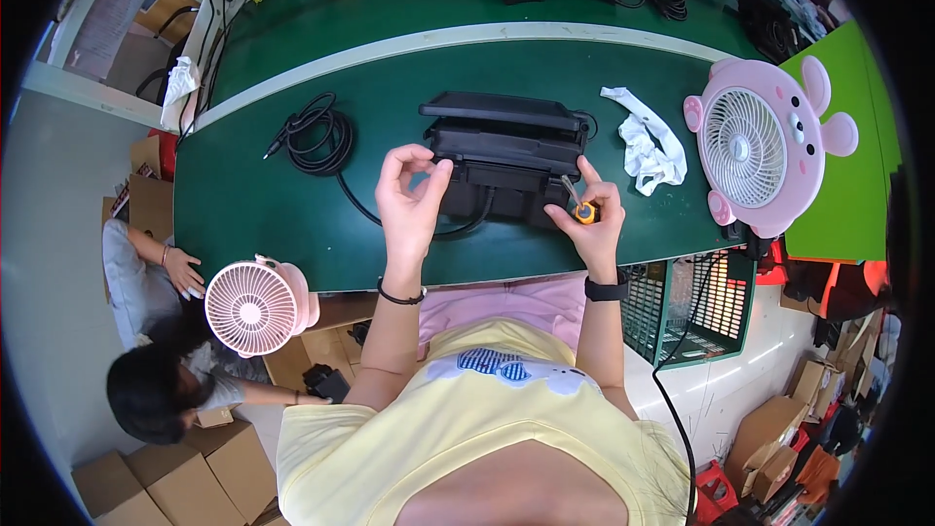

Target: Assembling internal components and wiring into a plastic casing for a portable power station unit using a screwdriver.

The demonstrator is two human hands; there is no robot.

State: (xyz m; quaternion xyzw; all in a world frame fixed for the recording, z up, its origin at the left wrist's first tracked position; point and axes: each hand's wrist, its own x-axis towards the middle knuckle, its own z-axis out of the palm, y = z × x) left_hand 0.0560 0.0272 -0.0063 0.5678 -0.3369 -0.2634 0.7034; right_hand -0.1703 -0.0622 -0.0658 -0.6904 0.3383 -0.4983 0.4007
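Note:
A black box-shaped device (506,151) with a raised flat panel (502,109) along its far side sits on the green table in front of me. My left hand (413,203) is at its near left corner, thumb and forefinger curled toward each other; whatever may be between them is too small to make out. At the near right corner, my right hand (596,214) holds a short screwdriver (584,211) with a yellow and black handle, its shaft pointing toward the device. The right forefinger is against the device's right end. A black cable (360,203) runs from the device to a coil (317,136) at left.
A crumpled white cloth (651,148) lies right of the device. Beyond it stands a pink animal-shaped fan (750,148); another pink fan (255,307) is at the near left edge. A green crate (687,307) sits below the table. Another person (161,380) is at lower left.

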